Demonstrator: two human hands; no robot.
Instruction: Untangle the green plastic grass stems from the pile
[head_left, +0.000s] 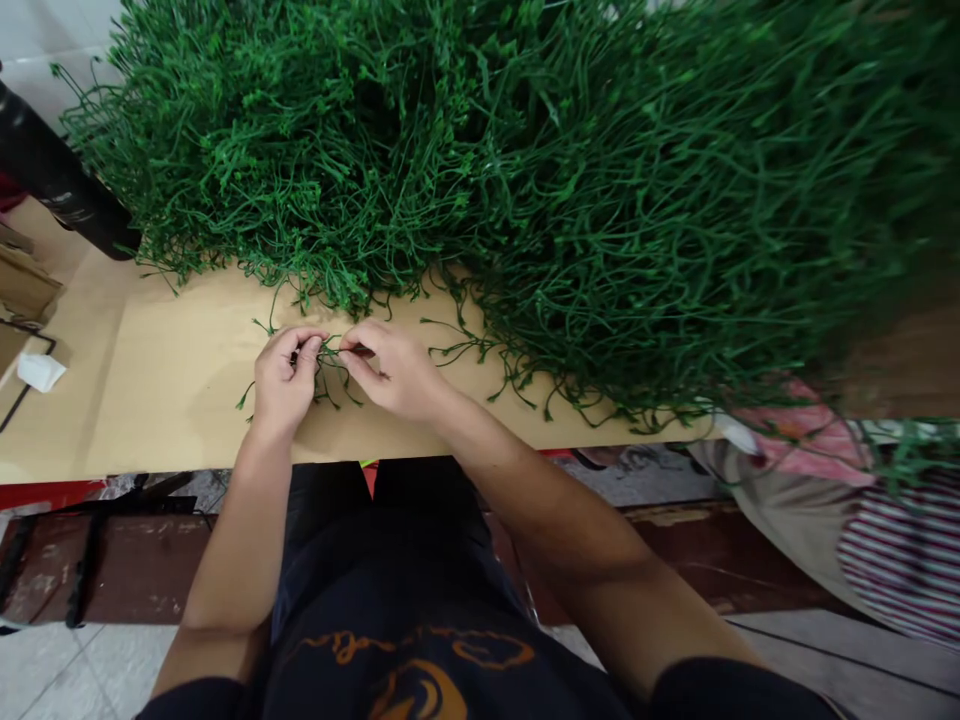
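**Fingertips pinch a wiry green sprig at the table's edge**

We find the left hand [285, 380] with thumb and forefinger pressed together on a green sprig [330, 352], the other fingers curled into the palm. The right hand [397, 372] meets it from the other side, its fingertips also pinching the thin stems, a narrow gap between the two. The sprig lies in that gap, just above the tabletop, and its slender, string-like stems fan out around the left hand, ending in small forked tips. How the stems join under the fingers, we cannot tell.

Beneath the hands we see a smooth tan covering [172, 390], matt like heavy paper, with a faint crease toward the left. Just beyond the fingers rises a great tangled heap [450, 170] of the same green strands, curly, glossy in places and knobbly at the ends; its loose fringe trails onto the tan surface.

At the heap's left edge stands a dark cylindrical bottle [71, 175], smooth and tilted in our view, and nearer us a crumpled white scrap [41, 372]. To the right we notice a soft pink cloth [814, 440] and a striped garment [904, 555] on another person. Below runs a worn, reddish-brown bench [142, 575] above pale floor tiles [56, 670].
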